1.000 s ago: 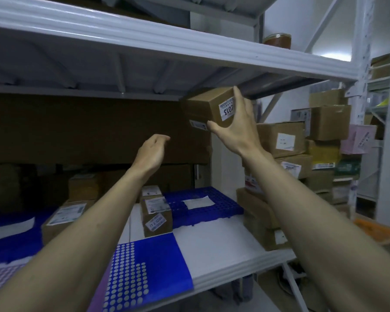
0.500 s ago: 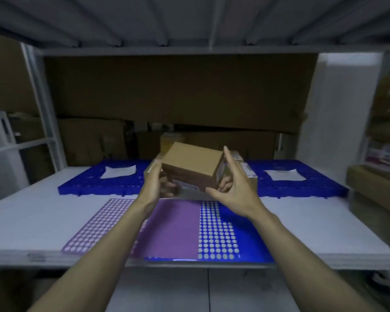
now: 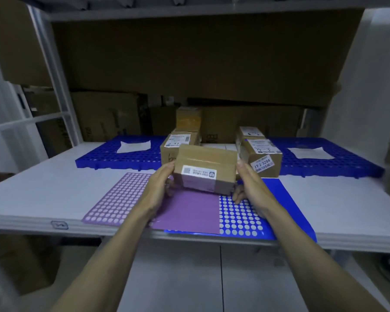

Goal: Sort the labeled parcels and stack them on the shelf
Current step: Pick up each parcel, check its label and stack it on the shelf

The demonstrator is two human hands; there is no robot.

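Left hand (image 3: pixel 159 184) and right hand (image 3: pixel 250 186) grip a labeled parcel (image 3: pixel 205 168) from both sides, above the shelf (image 3: pixel 43 188); more boxes (image 3: pixel 258 152) sit just beyond them.

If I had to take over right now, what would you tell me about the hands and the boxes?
Left hand: holds the left end of the small box.
Right hand: holds the right end, fingers curled under it.
The box is held above the purple sheet at the front of the shelf, label facing you.
Done: one stack of boxes stands behind it on the left, and another stack on the right beside the blue mat.
Left: read the label, probably set this box with the matching stack, then fetch the next one.
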